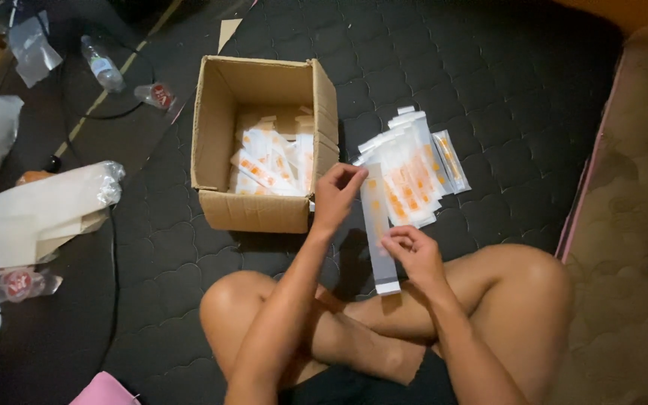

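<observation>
I sit cross-legged on a dark quilted mat. Between both hands I hold a long clear plastic packet (378, 225) with small orange pieces inside. My left hand (337, 196) pinches its top end, just beside the front right corner of an open cardboard box (219, 135). Lower down, my right hand (414, 253) grips the packet's side near its bottom. Inside the box lie several similar packets (271, 166). A fanned stack of the same packets (414, 166) rests on the mat right of the box.
A plastic bottle (101, 65) and a crumpled wrapper (156, 95) lie far left at the top. White plastic-wrapped bundles (39, 210) sit at the left edge. A pink object (103, 391) is at the bottom. A tan carpet (631, 225) borders the right.
</observation>
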